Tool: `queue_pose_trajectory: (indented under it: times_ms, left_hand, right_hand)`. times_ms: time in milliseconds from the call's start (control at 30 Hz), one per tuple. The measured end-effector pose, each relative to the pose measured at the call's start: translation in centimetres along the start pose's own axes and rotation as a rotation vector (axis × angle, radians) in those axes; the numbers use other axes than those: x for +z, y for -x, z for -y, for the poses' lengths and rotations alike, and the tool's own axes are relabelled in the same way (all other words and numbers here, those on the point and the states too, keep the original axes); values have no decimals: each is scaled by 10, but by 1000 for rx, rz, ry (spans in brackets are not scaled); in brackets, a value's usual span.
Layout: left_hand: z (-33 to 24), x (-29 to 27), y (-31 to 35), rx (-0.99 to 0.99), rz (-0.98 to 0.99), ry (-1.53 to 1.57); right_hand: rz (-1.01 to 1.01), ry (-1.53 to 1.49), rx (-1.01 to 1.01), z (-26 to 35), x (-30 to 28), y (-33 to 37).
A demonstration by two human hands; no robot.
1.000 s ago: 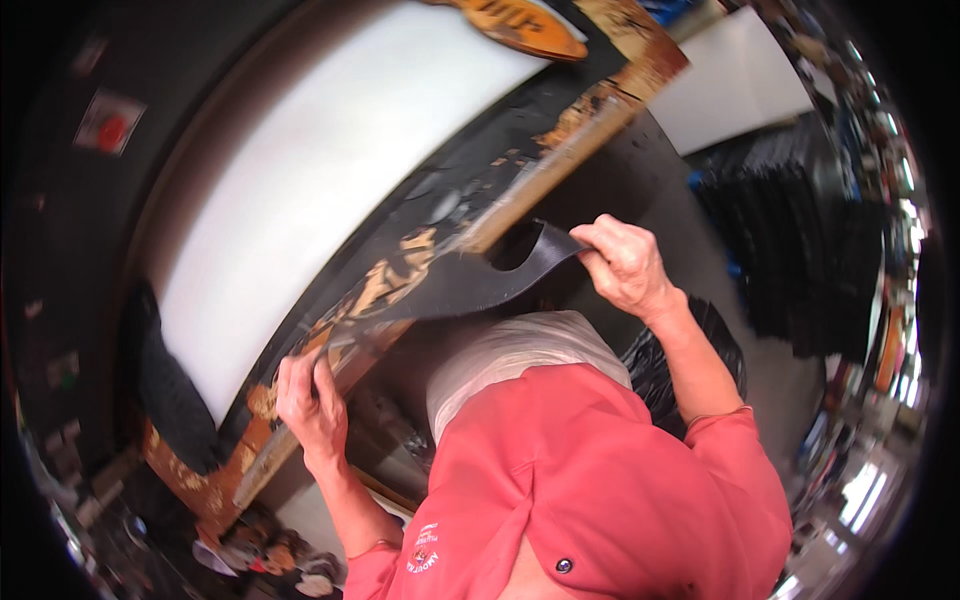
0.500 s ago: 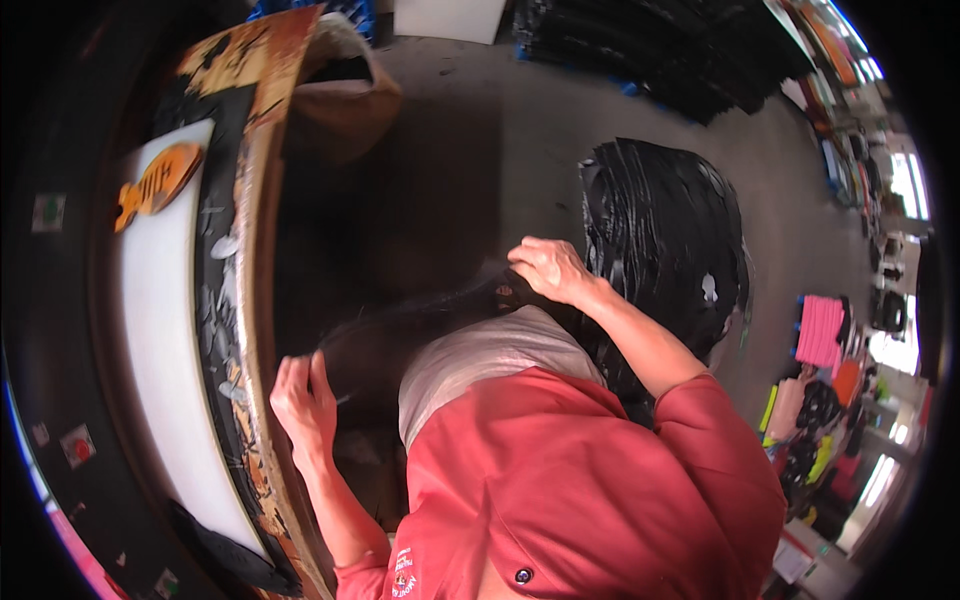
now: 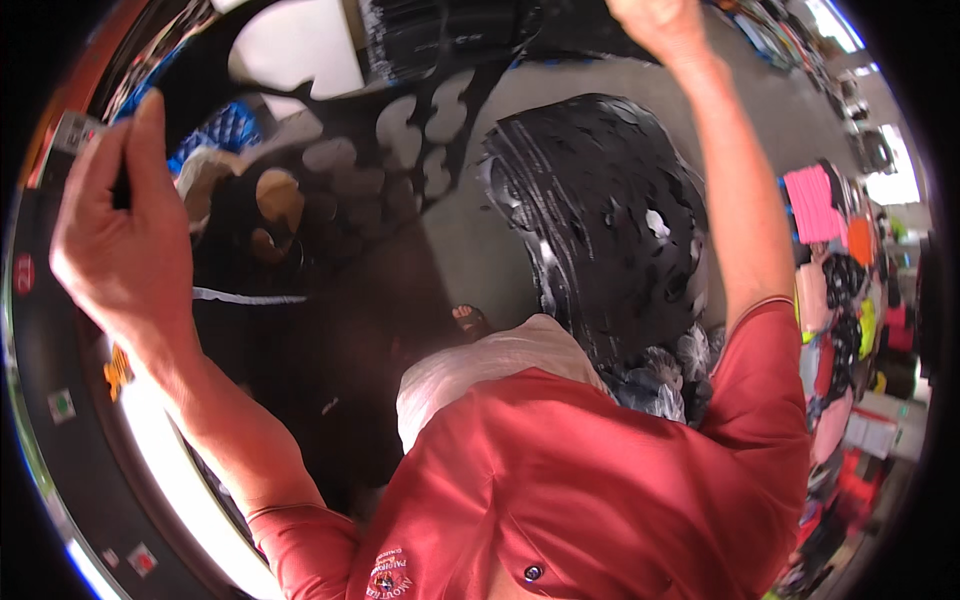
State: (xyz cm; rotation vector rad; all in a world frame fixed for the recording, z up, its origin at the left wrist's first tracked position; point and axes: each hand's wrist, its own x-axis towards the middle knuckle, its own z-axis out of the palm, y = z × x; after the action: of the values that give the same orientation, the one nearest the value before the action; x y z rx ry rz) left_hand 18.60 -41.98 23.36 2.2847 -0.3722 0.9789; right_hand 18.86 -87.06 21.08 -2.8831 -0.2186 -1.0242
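Note:
A thin black sheet (image 3: 350, 108) with rounded cut-out holes is stretched up between my two raised hands. At the upper left, my left hand (image 3: 125, 230) is closed, thumb and fingers pinching the sheet. My right hand (image 3: 660, 25) is closed too, at the sheet's other end by the top edge, its fingertips partly out of the picture. Through the holes the floor and a white board show. Just right of the hanging sheet is a tall pile of black cut-out sheets (image 3: 600, 200), its side layered and uneven.
To my left runs a dark machine or table edge with a white panel (image 3: 190, 480) and an orange piece (image 3: 118, 370). Clear plastic bags (image 3: 665, 385) lie by the pile. Pink folded material (image 3: 815, 205) and mixed goods line the right. A blue bundle (image 3: 215, 140) is at the far left.
Both hands have risen and spread apart, from low in front of me to the upper corners. The black sheet has come up with them, and its holes now show.

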Motion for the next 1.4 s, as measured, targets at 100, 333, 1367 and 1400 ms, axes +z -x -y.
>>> queue_pose_trajectory:
  times_ms: [100, 333, 1367, 1400]
  left_hand:
    - [-84, 19, -3, 105, 2, 117]
    - [-225, 108, 97, 707, 479, 667]
    - [17, -44, 407, -599, 977, 251]
    - [23, -71, 417, -707, 872, 226]
  right_hand:
    - [-101, 131, 38, -61, -85, 19]
    - [153, 468, 225, -215, -235, 216]
    - [1381, -658, 467, 114, 129, 455]
    - [1376, -697, 492, 107, 141, 442]
